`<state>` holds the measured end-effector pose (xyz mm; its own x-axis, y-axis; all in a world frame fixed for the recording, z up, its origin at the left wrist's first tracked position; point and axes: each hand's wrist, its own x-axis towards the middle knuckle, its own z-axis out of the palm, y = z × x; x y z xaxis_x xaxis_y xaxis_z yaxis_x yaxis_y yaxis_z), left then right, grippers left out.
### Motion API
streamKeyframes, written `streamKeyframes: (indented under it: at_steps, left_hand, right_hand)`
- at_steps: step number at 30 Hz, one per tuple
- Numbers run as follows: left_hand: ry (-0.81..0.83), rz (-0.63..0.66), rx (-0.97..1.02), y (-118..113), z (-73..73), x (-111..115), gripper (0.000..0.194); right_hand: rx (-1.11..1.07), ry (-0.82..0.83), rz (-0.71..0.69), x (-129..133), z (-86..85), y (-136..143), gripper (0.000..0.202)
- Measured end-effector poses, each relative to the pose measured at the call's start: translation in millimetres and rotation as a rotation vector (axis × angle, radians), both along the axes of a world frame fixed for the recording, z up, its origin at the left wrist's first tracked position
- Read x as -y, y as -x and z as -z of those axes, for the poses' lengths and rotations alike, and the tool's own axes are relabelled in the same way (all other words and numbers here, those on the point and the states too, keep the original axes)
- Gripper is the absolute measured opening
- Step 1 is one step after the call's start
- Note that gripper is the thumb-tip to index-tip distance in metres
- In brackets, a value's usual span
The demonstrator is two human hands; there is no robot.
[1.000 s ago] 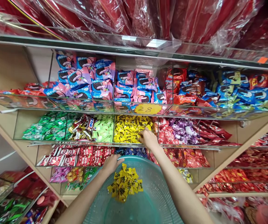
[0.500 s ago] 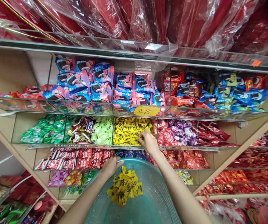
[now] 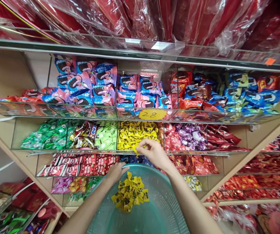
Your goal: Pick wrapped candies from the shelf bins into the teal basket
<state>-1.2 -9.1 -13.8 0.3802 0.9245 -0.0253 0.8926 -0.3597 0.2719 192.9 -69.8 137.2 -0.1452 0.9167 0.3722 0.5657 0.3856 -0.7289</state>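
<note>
Stocked shelves (image 3: pixel 246 135) fill the background. The right grip (image 3: pixel 154 155) pinches yellow candy (image 3: pixel 136 149); below-left of it, the left grip (image 3: pixel 115 171) clasps the teal basket (image 3: pixel 160 191). Seemingly a picking step; the next move calls for lowering, then release.

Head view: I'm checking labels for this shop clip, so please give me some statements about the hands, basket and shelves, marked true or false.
1. The left hand grips the rim of the round teal plastic basket. True.
2. The right hand is among the purple-wrapped sweets. False: it is at the front of the yellow-wrapped sweets on the shelf, with a small yellow piece at its fingertips.
3. A heap of yellow-and-black wrapped sweets lies in the basket. True.
4. The handwritten yellow paper tag reads 82. False: it reads 28.
5. The shiny green-wrapped sweets share a shelf level with the yellow-wrapped ones. True.
</note>
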Motion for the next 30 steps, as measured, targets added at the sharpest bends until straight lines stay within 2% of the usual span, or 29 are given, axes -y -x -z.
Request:
streamKeyframes:
  at_steps: [3,6,8,10,13,15,25,30]
  left_hand:
    - [0.028,-0.016,-0.018,-1.2,-3.2,1.5,0.039]
    - [0.024,-0.013,-0.037,-1.9,-6.1,2.5,0.037]
    - [0.016,-0.014,-0.036,-1.8,-6.9,2.6,0.039]
    - [0.018,-0.007,-0.026,-1.2,-6.7,2.2,0.042]
    - [0.011,-0.004,-0.018,0.1,-5.4,1.1,0.046]
    - [0.005,-0.007,-0.026,0.7,-4.1,0.3,0.047]
    - [0.007,-0.018,-0.032,0.8,-2.9,1.1,0.045]
    - [0.033,-0.044,-0.032,0.2,-5.7,2.6,0.044]
  right_hand:
    - [0.079,0.171,-0.273,1.3,15.1,9.3,0.016]
    - [0.280,0.309,-0.375,-5.8,40.3,15.1,0.007]
    - [0.442,0.393,-0.351,-11.4,56.2,18.6,0.006]
    - [0.607,0.452,-0.270,-15.5,68.8,22.0,0.007]
    - [0.788,0.483,-0.128,-18.4,80.9,25.3,0.014]
    - [0.831,0.488,-0.078,-19.2,85.3,25.7,0.019]
    - [0.826,0.476,-0.019,-18.0,91.1,27.2,0.024]
    - [0.830,0.456,0.021,-15.1,81.7,28.7,0.024]
